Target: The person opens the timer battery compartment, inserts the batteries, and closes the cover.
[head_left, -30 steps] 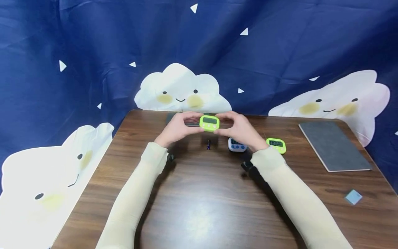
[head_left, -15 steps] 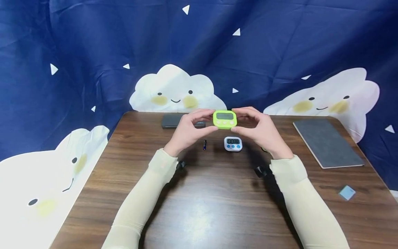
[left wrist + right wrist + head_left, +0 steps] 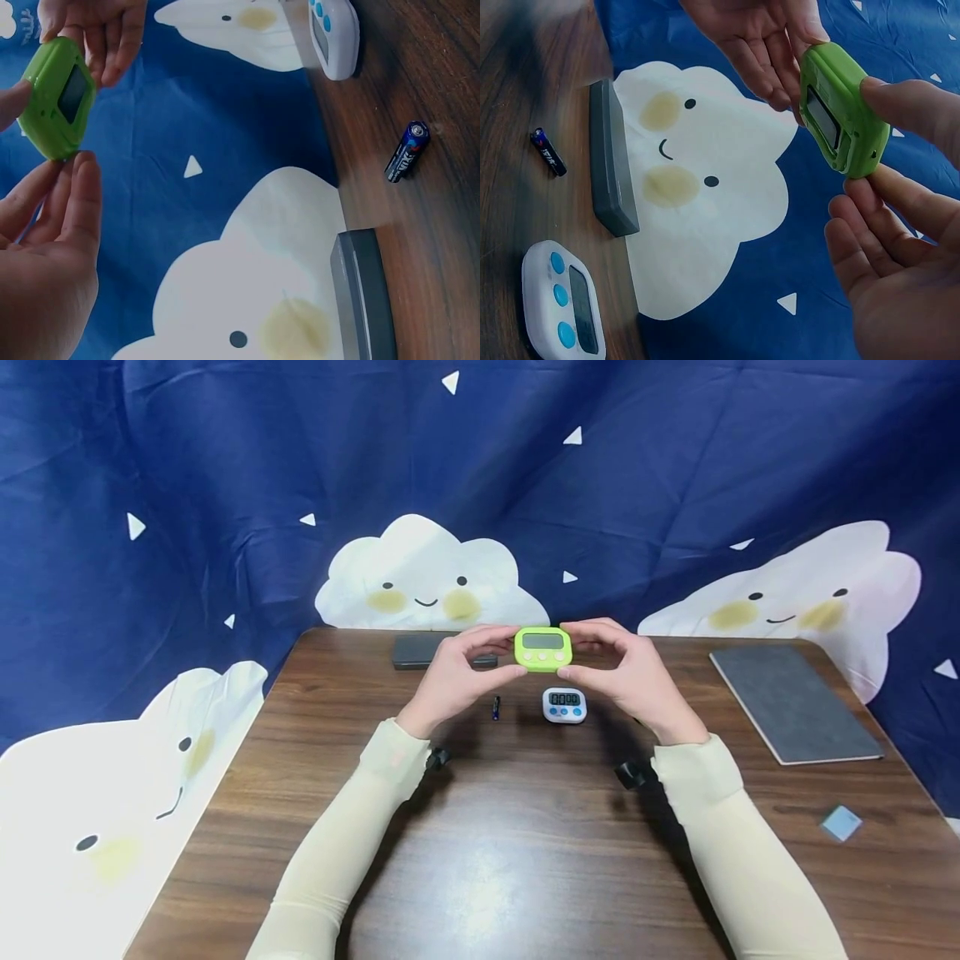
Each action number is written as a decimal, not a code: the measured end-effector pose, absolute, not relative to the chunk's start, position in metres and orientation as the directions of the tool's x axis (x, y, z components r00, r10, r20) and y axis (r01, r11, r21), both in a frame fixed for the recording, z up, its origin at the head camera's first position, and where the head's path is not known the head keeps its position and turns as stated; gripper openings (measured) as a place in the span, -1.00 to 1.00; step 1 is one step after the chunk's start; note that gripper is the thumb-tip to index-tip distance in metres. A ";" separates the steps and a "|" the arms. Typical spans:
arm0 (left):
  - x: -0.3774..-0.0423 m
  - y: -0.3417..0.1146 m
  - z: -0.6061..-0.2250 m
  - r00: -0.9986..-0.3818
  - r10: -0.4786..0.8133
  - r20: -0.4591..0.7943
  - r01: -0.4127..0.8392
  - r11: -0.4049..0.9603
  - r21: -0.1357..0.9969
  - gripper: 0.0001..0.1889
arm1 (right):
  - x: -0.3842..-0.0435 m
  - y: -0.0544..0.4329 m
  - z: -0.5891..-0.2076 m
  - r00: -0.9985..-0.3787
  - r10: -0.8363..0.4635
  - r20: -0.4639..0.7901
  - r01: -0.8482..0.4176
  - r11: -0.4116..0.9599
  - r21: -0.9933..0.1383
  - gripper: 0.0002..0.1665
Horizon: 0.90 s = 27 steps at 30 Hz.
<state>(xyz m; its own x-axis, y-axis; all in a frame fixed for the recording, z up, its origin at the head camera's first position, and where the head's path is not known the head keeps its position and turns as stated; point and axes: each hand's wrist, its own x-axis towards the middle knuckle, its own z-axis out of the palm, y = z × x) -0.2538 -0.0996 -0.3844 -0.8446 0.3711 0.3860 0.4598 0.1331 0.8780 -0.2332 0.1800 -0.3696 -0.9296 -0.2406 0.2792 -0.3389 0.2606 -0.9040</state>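
Note:
A lime-green digital timer (image 3: 543, 643) is held up above the far part of the table, front towards the head camera, its screen blank. My left hand (image 3: 456, 678) pinches its left end between thumb and fingers; my right hand (image 3: 632, 677) pinches the right end likewise. In the right wrist view, the green timer's other side (image 3: 859, 120) carries a grey rectangle. Below the hands lie a white timer (image 3: 564, 717) with blue buttons and digits showing, and a small dark blue battery (image 3: 496, 708). A second green timer is almost wholly hidden behind my right hand.
Behind my left hand lies a dark flat case (image 3: 415, 652), partly covered. A grey notebook (image 3: 795, 703) is at the right, with a small light-blue block (image 3: 842, 823) nearer me. A blue curtain (image 3: 585, 510) hangs beyond the wooden table (image 3: 480, 827).
Both hands have moved rightward and closer with the green timer, then held nearly still over the last half second. The white timer and case became more visible; the second green timer became hidden.

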 end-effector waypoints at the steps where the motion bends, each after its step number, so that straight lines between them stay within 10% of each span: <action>1: -0.254 -0.099 -0.384 -0.845 0.372 0.386 0.460 0.134 0.878 -0.44 | -0.233 0.180 -0.370 -0.930 -0.239 0.280 -0.340 0.263 -0.903 -0.36; 16: -0.249 -0.091 -0.389 -0.877 0.277 0.393 0.434 0.103 0.895 -0.45 | -0.229 0.176 -0.371 -0.926 -0.221 0.307 -0.361 0.277 -0.890 -0.36; 27: -0.246 -0.089 -0.386 -0.891 0.255 0.376 0.413 0.106 0.905 -0.53 | -0.227 0.170 -0.380 -0.808 -0.139 0.573 -0.564 0.467 -0.682 -0.45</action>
